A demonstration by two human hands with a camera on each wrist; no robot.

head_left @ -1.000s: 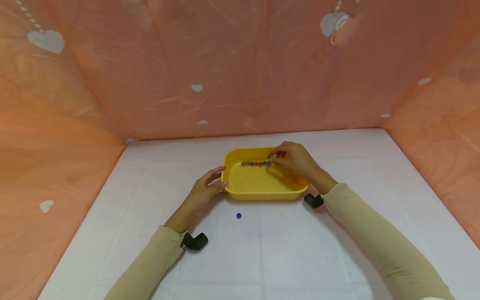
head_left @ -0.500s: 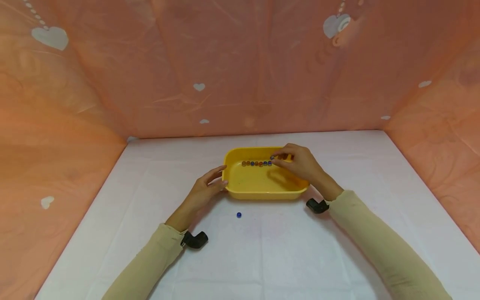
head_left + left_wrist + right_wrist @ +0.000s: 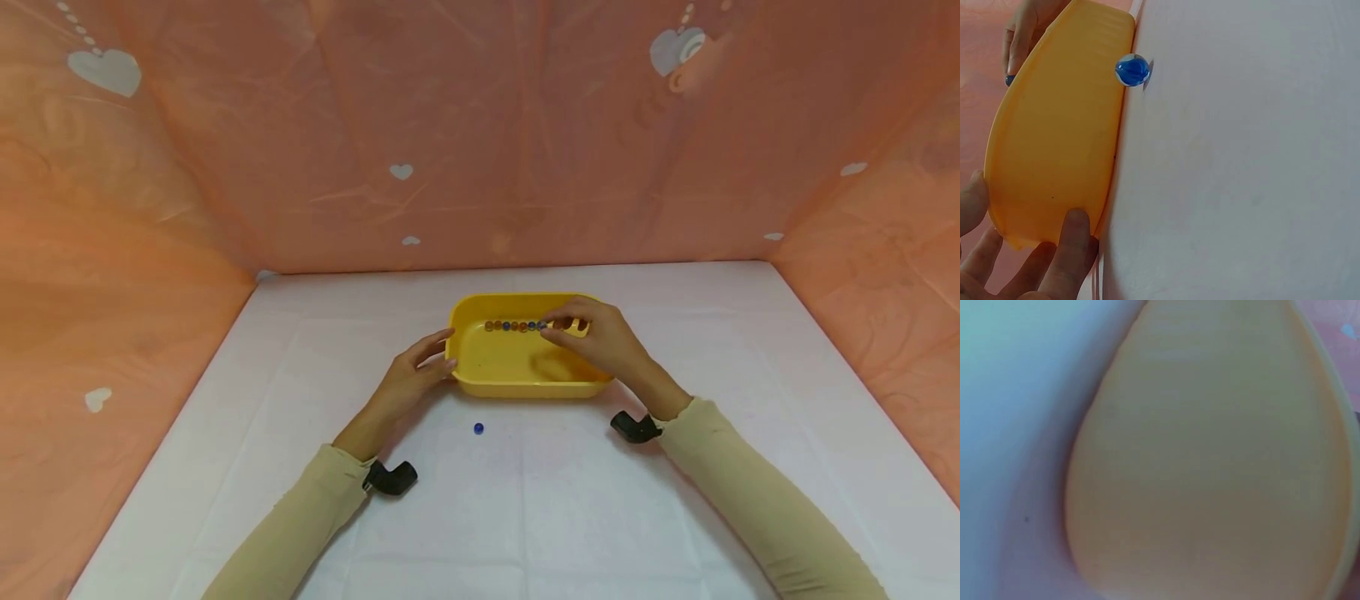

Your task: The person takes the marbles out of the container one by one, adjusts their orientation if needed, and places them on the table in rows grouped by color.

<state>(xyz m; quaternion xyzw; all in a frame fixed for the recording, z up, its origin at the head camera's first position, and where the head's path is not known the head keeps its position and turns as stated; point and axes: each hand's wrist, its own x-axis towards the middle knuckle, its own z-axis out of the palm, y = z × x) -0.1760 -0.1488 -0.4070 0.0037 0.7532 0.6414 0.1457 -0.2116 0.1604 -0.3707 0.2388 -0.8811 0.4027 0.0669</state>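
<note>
Yellow tray lies on white cloth — left hand, loosely spread, touches its left end; right hand pinches a blue marble near the marble row inside — one loose marble lies in front.

Long, plain beige sleeves run down to cuffs, each with a stubby, black, elbow-shaped camera beside it.

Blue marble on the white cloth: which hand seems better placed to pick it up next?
Probably the left hand: in the head view it is nearer the loose blue marble and only touches one end of the yellow tray. The right hand is farther off and appears to pinch another marble.
</note>
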